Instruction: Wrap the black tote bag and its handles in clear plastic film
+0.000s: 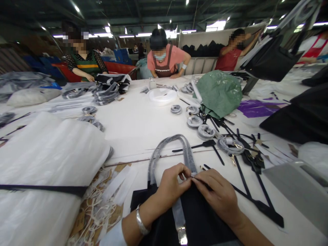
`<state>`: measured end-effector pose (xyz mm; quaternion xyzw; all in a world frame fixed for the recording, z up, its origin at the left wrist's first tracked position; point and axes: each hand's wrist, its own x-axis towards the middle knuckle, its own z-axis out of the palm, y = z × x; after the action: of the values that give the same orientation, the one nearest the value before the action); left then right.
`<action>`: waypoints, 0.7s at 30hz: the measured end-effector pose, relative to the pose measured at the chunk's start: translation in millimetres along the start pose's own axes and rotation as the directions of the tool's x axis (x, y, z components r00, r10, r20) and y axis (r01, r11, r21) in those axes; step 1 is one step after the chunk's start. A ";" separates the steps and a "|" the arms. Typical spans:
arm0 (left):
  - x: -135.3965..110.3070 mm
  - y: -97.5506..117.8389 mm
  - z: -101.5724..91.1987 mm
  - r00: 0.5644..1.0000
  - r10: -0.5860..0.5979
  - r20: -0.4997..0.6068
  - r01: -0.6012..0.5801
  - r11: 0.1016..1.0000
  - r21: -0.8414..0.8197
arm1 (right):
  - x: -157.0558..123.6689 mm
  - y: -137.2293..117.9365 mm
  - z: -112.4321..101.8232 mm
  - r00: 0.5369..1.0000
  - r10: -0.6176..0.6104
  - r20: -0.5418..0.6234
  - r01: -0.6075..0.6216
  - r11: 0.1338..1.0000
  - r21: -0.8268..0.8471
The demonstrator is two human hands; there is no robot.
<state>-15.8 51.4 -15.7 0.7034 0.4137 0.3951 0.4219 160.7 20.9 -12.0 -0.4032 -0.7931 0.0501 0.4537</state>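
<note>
A black bag [200,218] lies before me with its looped handle [172,138] upright, sheathed in clear plastic film. My left hand [171,184], a silver bangle at its wrist, and my right hand [217,193] meet at the handle's right base. Fingers of both are pinched on a whitish bit of plastic film [193,174]; its exact shape is partly hidden by the fingertips. Below my left hand, a film-wrapped strap [178,213] with a gold metal clasp [182,235] runs down the bag's front.
At left stand white wrapped stacks [48,150] beside loose stringed tags [102,201]. Coiled wrapped straps [206,131] and black leather pieces [266,208] lie to the right, near a green plastic bundle [217,92]. A grey box-like object [294,191] is at right. Several people work across the table.
</note>
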 end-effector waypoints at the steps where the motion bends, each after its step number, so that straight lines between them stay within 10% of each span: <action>1: -0.6 1.3 0.3 1.000 0.030 -0.004 -0.030 0.999 0.026 | 0.6 -0.4 0.6 0.997 0.071 -0.035 -0.071 0.997 0.009; 7: -3.3 2.0 1.8 0.994 0.106 0.004 -0.106 0.983 0.153 | 5.5 -0.2 2.9 0.929 0.371 0.014 -0.371 0.928 0.021; 14: 1.5 -2.3 0.4 0.997 -0.077 -0.001 0.077 0.997 0.001 | -0.4 5.7 -1.3 0.984 0.069 0.165 -0.054 0.994 -0.096; 21: -0.1 -0.6 -0.2 0.999 -0.007 0.042 0.001 0.991 0.131 | -5.7 10.2 -1.7 0.959 0.070 0.274 -0.034 0.990 -0.135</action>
<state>-16.2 51.5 -16.2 0.7369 0.4311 0.3513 0.3842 169.5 23.3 -19.4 -0.4413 -0.8397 0.0668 0.3093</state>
